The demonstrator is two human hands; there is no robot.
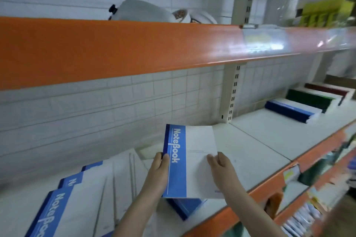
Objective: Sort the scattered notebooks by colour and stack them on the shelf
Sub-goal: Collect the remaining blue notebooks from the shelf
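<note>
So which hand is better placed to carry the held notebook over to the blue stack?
Probably the right hand. It pinches the blue notebook by its white edge, the side nearer the blue stack far right on the shelf. The left hand grips the spine side.

Blurred goods (300,215) fill the lower shelf, unreadable.
</note>
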